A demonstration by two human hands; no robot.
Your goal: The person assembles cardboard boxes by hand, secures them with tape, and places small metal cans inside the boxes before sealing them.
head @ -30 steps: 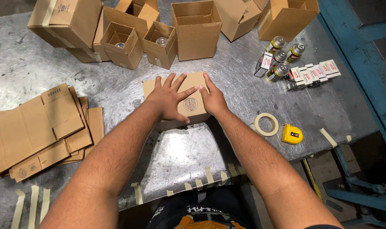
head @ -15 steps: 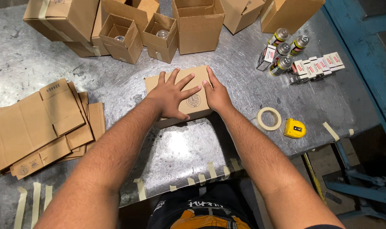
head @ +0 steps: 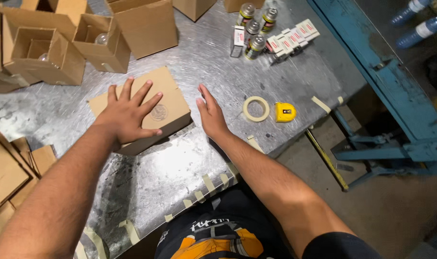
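Presently the left hand point(head: 128, 114) lies flat, fingers spread, on the closed cardboard box point(head: 144, 108) at centre left of the frame on the metal counter point(head: 180, 163). Just right of the box, the right hand point(head: 210, 113) stands edge-on with its grip wide, holding nothing. A tape roll point(head: 256, 108) and yellow tape measure point(head: 284, 112) lie right of centre.

- One head-worn camera looks steeply down from above the person's chest onto a metal table point(head: 180, 168).
- It faces away from the body, close enough that both forearms fill the near frame.
- Far cardboard boxes point(head: 146, 24) reach the top edge; blue frame point(head: 396, 96) at right.
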